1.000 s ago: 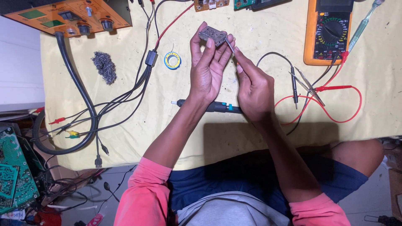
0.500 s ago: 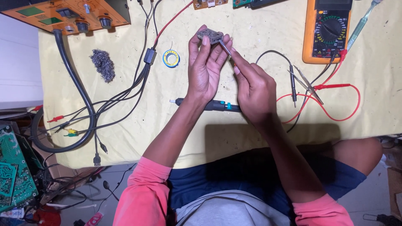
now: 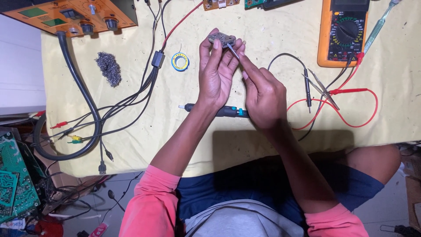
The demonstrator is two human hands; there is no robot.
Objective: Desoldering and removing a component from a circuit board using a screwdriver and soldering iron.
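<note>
While my left hand (image 3: 215, 74) pinches a small grey component (image 3: 222, 40) above the yellow cloth (image 3: 272, 145), my right hand (image 3: 262, 98) closes its fingers on thin tweezers (image 3: 233, 51) touching it. A soldering pen (image 3: 215, 110) lies under my wrists, an orange multimeter (image 3: 344, 33) at right, a solder spool (image 3: 180, 61) and steel wool (image 3: 108, 66) at left, green boards (image 3: 13, 180) on the floor

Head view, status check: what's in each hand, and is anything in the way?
Left hand holds small grey component up by its edges. Right hand pinches thin metal tool, tip at the component. Soldering iron lies under the wrists. Nothing between hands and component.
</note>
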